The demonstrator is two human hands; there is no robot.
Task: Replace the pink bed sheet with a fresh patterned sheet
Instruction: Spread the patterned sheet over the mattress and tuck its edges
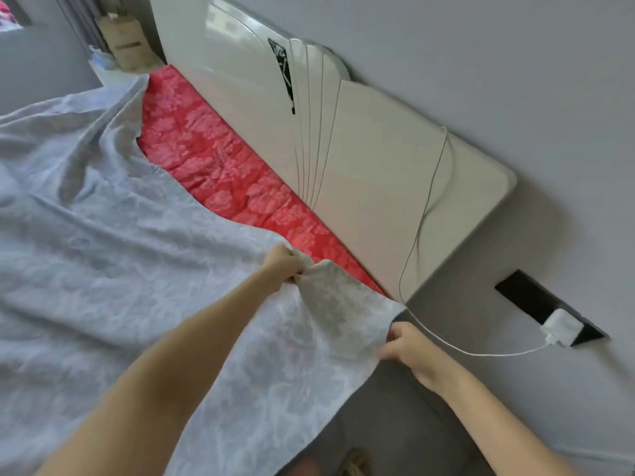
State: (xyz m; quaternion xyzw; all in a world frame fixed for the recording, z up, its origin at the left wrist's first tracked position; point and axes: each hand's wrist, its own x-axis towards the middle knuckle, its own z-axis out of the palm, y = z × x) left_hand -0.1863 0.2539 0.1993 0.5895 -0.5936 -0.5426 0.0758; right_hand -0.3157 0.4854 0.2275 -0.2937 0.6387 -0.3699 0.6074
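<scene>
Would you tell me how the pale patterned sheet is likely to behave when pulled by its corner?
The patterned sheet is probably floppy: it bunches where the left hand grips it and lies in loose folds. It seems light, since the right hand holds its edge with just the fingers. It may drag on the red floral layer, judging by the wrinkles.

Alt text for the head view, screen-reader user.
The left hand and right hand grip a pale patterned sheet at the bed corner by the headboard. Red floral bedding shows along it; a white cable from a charger hangs over it.
</scene>
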